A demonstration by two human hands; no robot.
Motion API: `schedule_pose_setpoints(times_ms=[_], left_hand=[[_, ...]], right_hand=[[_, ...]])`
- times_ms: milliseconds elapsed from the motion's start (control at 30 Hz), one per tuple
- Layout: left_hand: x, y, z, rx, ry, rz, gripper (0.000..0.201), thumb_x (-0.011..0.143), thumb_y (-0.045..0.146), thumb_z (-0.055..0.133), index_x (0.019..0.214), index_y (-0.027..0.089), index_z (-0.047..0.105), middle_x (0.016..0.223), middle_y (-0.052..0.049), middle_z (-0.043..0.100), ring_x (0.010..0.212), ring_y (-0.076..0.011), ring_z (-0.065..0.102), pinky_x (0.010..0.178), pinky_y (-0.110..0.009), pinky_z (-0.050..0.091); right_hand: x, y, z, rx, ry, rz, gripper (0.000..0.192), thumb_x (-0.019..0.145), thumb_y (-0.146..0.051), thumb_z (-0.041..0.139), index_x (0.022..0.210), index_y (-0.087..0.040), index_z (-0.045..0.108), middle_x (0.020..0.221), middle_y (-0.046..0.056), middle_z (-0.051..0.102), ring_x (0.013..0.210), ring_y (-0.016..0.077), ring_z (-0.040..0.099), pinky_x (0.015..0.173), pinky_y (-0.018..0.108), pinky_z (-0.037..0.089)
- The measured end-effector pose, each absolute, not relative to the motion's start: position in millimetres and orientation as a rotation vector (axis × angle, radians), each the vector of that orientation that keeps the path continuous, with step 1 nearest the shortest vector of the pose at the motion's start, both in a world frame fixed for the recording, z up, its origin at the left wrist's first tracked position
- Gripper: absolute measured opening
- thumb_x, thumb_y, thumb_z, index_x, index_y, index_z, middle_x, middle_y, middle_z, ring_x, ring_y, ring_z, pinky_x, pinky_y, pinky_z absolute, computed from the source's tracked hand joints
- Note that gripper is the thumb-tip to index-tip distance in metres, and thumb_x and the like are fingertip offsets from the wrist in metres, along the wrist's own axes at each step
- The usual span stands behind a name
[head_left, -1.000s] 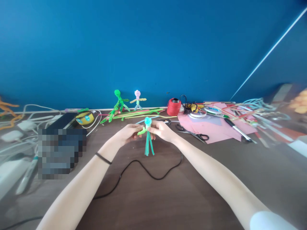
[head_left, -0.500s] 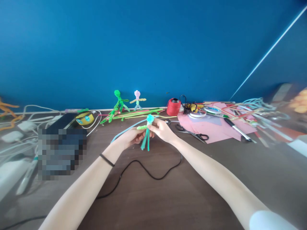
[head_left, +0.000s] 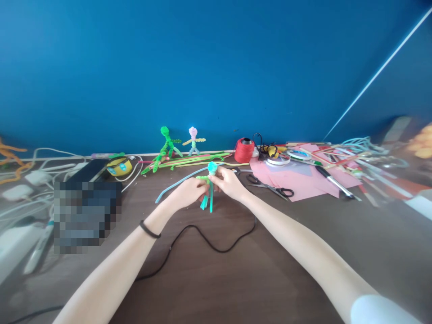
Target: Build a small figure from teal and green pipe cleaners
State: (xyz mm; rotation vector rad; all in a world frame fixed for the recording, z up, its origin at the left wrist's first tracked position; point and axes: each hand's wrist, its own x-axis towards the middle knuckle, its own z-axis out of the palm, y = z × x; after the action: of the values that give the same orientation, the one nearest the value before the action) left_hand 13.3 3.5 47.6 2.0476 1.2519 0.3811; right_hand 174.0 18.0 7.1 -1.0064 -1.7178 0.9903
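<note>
Turquoise fuzzy figure (head_left: pixel 212 169), which we hold head-up over the brown table (head_left: pixel 236 279). Our right hand (head_left: pixel 227 182) pinches it just below the rounded head; our left hand (head_left: pixel 191 191) has its fingers closed on some of the teal strands (a light-green arm (head_left: pixel 202 178) juts out above them). Behind, we see a green figure (head_left: pixel 168 144) and a pink-headed figure (head_left: pixel 193 133); to the right, a red spool (head_left: pixel 244 153) and black-handled scissors (head_left: pixel 287 192).
</note>
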Motion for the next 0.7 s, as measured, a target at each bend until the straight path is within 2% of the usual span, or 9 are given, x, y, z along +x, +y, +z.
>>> schedule_pose_setpoints(times_ms=[167,333,433,633,700], left_hand=[[11.9,-0.9,56.6,2.515,1.453,0.424,0.028,0.081,0.026,0.036,0.064,0.019,0.057,0.067,-0.003,0.056,0.061,-0.0151,0.050,0.057,-0.026,0.033],[5.0,10.7,48.7,2.745,1.251,0.731,0.028,0.084,0.023,0.039,0.067,0.017,0.061,0.086,-0.006,0.053,0.081,-0.0168,0.050,0.074,-0.029,0.040],[2.5,14.1,47.8,2.757,1.222,0.786,0.026,0.083,0.022,0.042,0.068,0.016,0.062,0.091,-0.007,0.054,0.088,-0.0185,0.049,0.081,-0.032,0.040],[2.6,9.9,52.1,2.926,1.235,0.745,0.027,0.084,0.027,0.044,0.069,0.019,0.065,0.103,-0.006,0.059,0.099,-0.0244,0.045,0.085,-0.041,0.036],[2.6,10.0,52.9,2.931,1.209,0.729,0.027,0.084,0.027,0.044,0.069,0.018,0.065,0.099,-0.007,0.061,0.097,-0.0243,0.047,0.084,-0.040,0.036]], right_hand=[[175.0,19.4,7.7,-1.028,-1.754,0.971,0.023,0.077,-0.037,0.053,0.071,-0.017,0.045,0.051,-0.004,0.049,0.042,0.0089,0.046,0.044,0.022,0.036],[175.0,21.1,8.1,-1.031,-1.763,0.989,0.021,0.076,-0.034,0.053,0.068,-0.017,0.044,0.051,-0.005,0.048,0.041,0.0075,0.044,0.045,0.021,0.036],[175.3,22.1,7.7,-1.027,-1.761,1.012,0.020,0.076,-0.034,0.054,0.069,-0.016,0.045,0.053,-0.004,0.050,0.040,0.0072,0.043,0.044,0.021,0.035],[176.2,22.5,8.0,-1.036,-1.754,1.028,0.020,0.076,-0.034,0.054,0.072,-0.016,0.047,0.055,-0.003,0.051,0.040,0.0068,0.043,0.042,0.020,0.035],[176.1,21.8,8.7,-1.039,-1.753,1.028,0.020,0.076,-0.033,0.054,0.072,-0.016,0.047,0.055,-0.003,0.051,0.039,0.0066,0.043,0.041,0.020,0.034]])
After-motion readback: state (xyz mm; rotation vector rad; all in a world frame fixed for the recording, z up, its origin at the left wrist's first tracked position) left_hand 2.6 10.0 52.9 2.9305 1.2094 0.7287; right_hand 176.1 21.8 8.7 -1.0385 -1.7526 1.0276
